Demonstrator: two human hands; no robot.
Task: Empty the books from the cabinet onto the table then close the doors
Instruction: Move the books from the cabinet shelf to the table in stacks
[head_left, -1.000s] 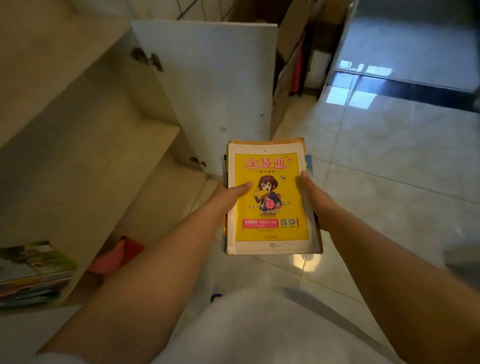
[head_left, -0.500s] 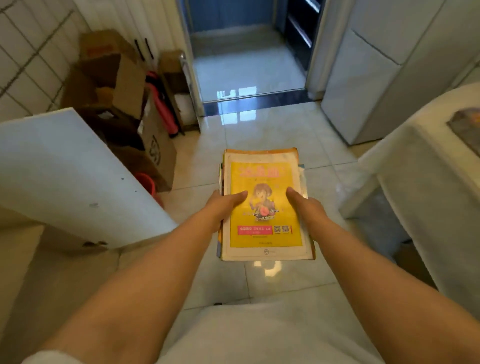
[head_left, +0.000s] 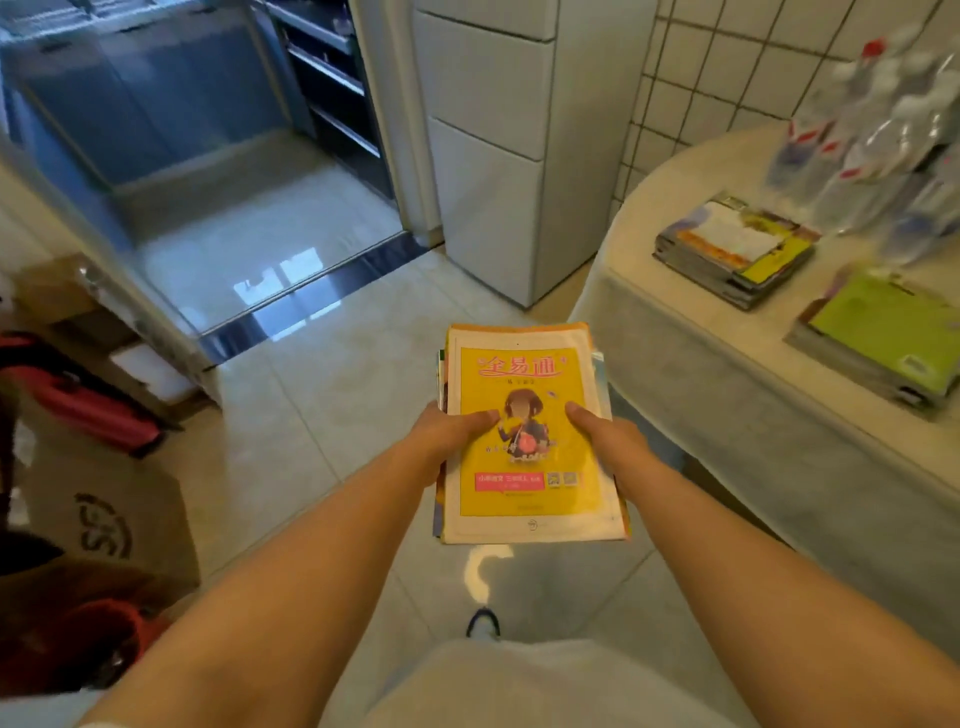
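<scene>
- The left hand (head_left: 448, 439) and the right hand (head_left: 608, 441) grasp a stack of books (head_left: 530, 441) from either side at the centre of the frame, thumbs pressed on the yellow top cover. The fingers under the stack are hidden.
- The stack is held above the floor (head_left: 322, 415), apart from the table (head_left: 727, 374) at the right of the frame. The cabinet is not in view.
- Risk: the books in the stack are not aligned; edges of lower books project at the left and right sides. A tilt of the stack is likely to let a lower book slide out and fall to the floor.
- Risk: two piles of books (head_left: 737, 249) (head_left: 883, 338) already lie on the table at the right, with plastic bottles (head_left: 883, 145) just behind them at the upper right. A careless set-down could push a pile or knock the bottles over.
- Risk: the cloth covering the table hangs over the near edge. A stack set too near that edge may drag the cloth or tip off.
- Risk: cardboard boxes (head_left: 109, 525) and a red object (head_left: 78, 400) stand at the left of the frame. These could obstruct a step on the way back to the cabinet.
</scene>
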